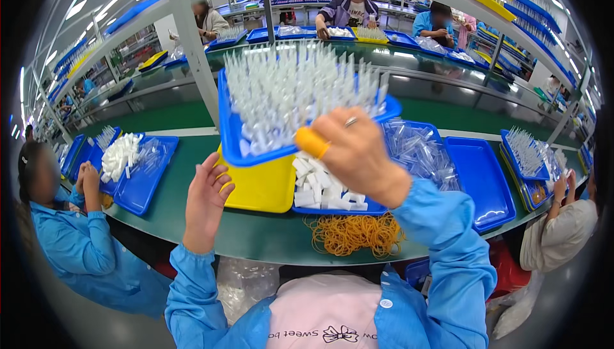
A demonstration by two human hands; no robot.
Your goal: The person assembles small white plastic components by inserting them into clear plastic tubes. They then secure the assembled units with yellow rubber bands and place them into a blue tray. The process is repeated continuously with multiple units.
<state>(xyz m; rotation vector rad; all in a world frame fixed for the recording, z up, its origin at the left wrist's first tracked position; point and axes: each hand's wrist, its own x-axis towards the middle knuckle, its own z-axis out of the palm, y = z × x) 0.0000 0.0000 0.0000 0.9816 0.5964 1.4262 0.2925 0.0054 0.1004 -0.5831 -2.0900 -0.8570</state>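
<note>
My right hand (pixel 355 150), with a yellow finger cot on one finger, is closed on the near edge of a blue tray (pixel 275 154). The tray hangs tilted above the bench, filled with clear plastic tubes (pixel 300 87) standing upright. My left hand (pixel 208 198) is open with its fingers apart, below the tray's left end and holding nothing. Beside it lies a yellow tray (pixel 262 189), partly covered by the raised one. Short white pieces (pixel 326 192) fill a blue tray beneath my right wrist.
Clear tubes lie loose in a blue tray (pixel 419 154) at the right, next to a bare blue tray (pixel 480 179). Orange rubber bands (pixel 355 234) are heaped on the green bench (pixel 256 243). A metal post (pixel 192 48) rises behind. Co-workers sit at both sides and across.
</note>
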